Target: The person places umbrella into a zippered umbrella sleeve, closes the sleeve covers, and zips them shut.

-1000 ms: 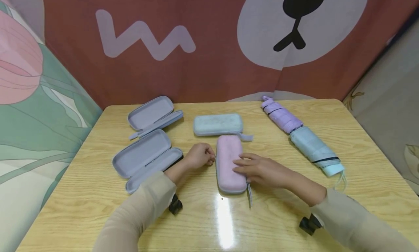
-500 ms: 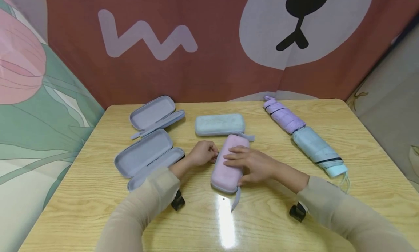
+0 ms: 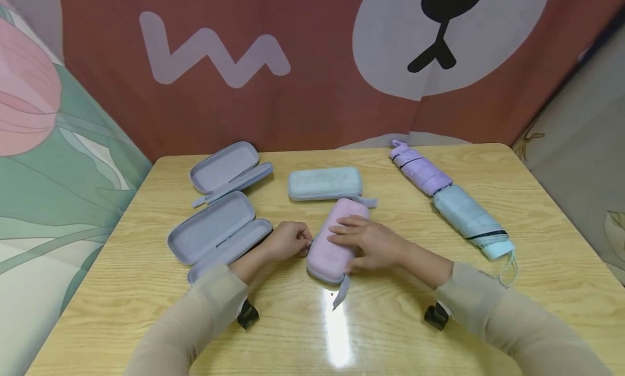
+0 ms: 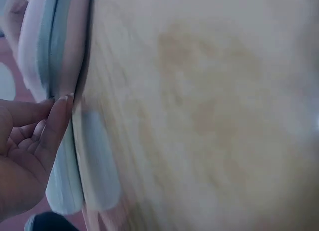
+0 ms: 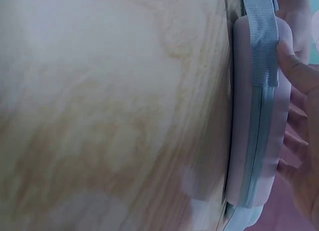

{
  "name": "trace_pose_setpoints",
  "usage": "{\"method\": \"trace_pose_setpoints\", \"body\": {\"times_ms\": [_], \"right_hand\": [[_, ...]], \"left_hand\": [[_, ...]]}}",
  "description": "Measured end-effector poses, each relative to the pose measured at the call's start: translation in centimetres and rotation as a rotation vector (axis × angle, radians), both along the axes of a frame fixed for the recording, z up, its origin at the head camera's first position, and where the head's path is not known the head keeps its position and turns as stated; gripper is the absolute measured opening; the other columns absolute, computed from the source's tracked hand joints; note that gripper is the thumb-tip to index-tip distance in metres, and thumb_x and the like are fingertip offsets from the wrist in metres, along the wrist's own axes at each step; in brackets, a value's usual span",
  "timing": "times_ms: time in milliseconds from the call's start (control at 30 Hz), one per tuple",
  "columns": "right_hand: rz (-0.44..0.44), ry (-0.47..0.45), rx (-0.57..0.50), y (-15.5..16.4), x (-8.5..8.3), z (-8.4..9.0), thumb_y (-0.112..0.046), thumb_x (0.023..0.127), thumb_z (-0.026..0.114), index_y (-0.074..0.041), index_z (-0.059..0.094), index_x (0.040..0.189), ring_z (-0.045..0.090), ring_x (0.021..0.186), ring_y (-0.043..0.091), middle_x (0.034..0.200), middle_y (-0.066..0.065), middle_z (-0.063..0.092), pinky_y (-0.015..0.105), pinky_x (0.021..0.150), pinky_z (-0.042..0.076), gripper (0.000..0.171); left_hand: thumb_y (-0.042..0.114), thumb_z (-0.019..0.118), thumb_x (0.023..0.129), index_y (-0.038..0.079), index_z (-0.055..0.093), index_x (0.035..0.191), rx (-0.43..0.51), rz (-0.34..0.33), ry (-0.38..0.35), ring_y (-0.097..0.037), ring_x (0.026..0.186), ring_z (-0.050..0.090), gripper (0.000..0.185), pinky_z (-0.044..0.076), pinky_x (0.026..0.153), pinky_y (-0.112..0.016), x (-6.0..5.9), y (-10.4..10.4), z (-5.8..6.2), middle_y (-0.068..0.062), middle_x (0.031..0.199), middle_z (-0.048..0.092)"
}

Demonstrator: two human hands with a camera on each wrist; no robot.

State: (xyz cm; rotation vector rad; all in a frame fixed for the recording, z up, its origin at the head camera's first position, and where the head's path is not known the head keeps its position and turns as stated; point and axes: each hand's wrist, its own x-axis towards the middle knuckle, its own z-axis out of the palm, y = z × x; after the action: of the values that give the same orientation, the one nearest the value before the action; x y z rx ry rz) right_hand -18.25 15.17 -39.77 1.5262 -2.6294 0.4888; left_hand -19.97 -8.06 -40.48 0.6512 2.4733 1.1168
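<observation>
A closed pink zippered case [image 3: 337, 240], shaped like a glasses case, lies slanted on the table in the head view. My left hand [image 3: 289, 240] is at its left side; in the left wrist view, thumb and forefinger pinch a tiny piece at the zipper seam, seemingly the zipper pull, mostly hidden by the fingertips. Over the case's right half, my right hand [image 3: 373, 243] holds it, fingers across the lid and thumb by the near end. The right wrist view shows that thumb beside the grey fabric strap [image 5: 264, 42], which runs along the zipper.
Behind the pink case lies a closed light-blue case [image 3: 324, 183]. Two grey-lined cases stand open at left, a rear one [image 3: 224, 167] and a front one [image 3: 210, 228]. A folded purple umbrella [image 3: 422, 171] and a folded teal umbrella [image 3: 466, 216] lie at right.
The pink case has turned from nearly upright to slanted, its near end swinging left. My right hand has moved left, farther over the lid; my left hand has shifted slightly left and nearer me.
</observation>
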Motion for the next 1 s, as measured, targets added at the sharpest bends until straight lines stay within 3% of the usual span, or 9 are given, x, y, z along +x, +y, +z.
{"method": "trace_pose_setpoints", "body": {"times_ms": [233,400,533,867,1000], "right_hand": [[-0.010,0.026,-0.008,-0.3,-0.9,0.0,-0.061,0.063,0.061,-0.003,0.049,0.122,0.034,0.118,0.026,0.125,0.011,0.045,0.038,0.096,0.027,0.084],[0.016,-0.025,0.073,-0.8,-2.2,0.3,-0.065,0.060,0.060,-0.001,0.041,0.127,0.028,0.121,0.030,0.129,0.016,0.039,0.043,0.098,0.020,0.095],[0.004,-0.059,0.133,-0.8,-2.5,0.9,-0.064,0.060,0.061,-0.004,0.042,0.128,0.028,0.120,0.030,0.128,0.014,0.040,0.042,0.099,0.019,0.093],[-0.073,-0.074,0.127,0.4,-1.1,1.1,-0.058,0.060,0.066,-0.010,0.054,0.115,0.042,0.101,0.020,0.111,0.003,0.051,0.035,0.086,0.034,0.074],[-0.128,-0.057,0.121,1.0,0.0,1.2,-0.059,0.059,0.066,-0.010,0.055,0.113,0.043,0.094,0.019,0.107,0.002,0.053,0.036,0.082,0.036,0.074]], "left_hand": [[-0.001,0.055,0.081,0.000,0.059,0.074,0.025,0.016,-0.046,-0.011,0.056,0.057,0.009,0.047,0.051,-0.021,0.5,-0.5,0.0,-0.003,0.062,0.058],[-0.002,0.055,0.081,0.000,0.060,0.074,0.029,0.040,-0.048,-0.010,0.056,0.057,0.008,0.047,0.052,-0.021,0.2,-0.6,-0.1,-0.003,0.062,0.058],[-0.002,0.056,0.080,-0.001,0.060,0.074,0.056,0.052,-0.048,-0.009,0.056,0.056,0.007,0.048,0.052,-0.021,0.2,-0.6,0.0,-0.003,0.062,0.058],[0.005,0.059,0.080,0.008,0.062,0.074,-0.055,-0.025,0.137,-0.005,0.055,0.049,0.007,0.041,0.049,-0.019,0.3,-0.1,0.0,0.004,0.062,0.056],[0.005,0.059,0.081,0.009,0.062,0.074,-0.070,-0.040,0.130,-0.005,0.054,0.048,0.009,0.041,0.049,-0.019,0.4,-0.1,0.0,0.005,0.062,0.056]]}}
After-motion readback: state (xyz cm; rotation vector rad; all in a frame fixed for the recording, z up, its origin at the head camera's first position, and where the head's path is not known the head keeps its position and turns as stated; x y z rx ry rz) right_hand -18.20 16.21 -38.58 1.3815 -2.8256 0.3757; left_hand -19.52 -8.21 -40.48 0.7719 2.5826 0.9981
